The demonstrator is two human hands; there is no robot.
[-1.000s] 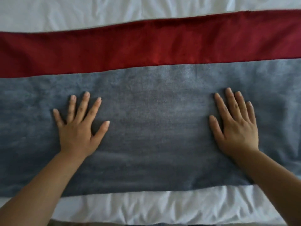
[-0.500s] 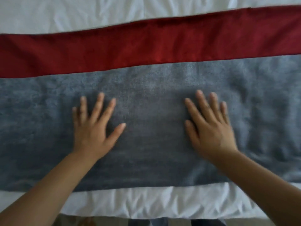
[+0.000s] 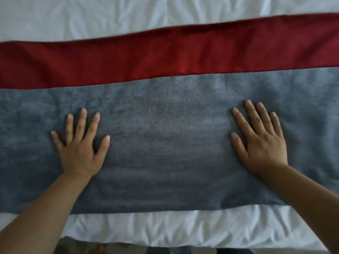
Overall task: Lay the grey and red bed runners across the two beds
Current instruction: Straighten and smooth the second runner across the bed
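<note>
**Both palms flat on grey runner**

Left hand (image 3: 80, 153) and right hand (image 3: 262, 143) lie open, fingers spread, gripping nothing, well apart on the grey runner (image 3: 168, 143). Red runner (image 3: 165, 57) lies just beyond, edges touching. Both span the white bed (image 3: 165, 228); sheet wrinkled.

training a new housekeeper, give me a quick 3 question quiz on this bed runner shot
1. True or false: both hands lie flat, fingers spread, on the grey runner.
2. Which strip lies farther from the person? A red runner; B grey runner.
3. Fill in: below the grey runner's near edge shows the white ____.

Key:
1. True: the left hand and the right hand press palm-down, gripping nothing.
2. A
3. sheet
</note>
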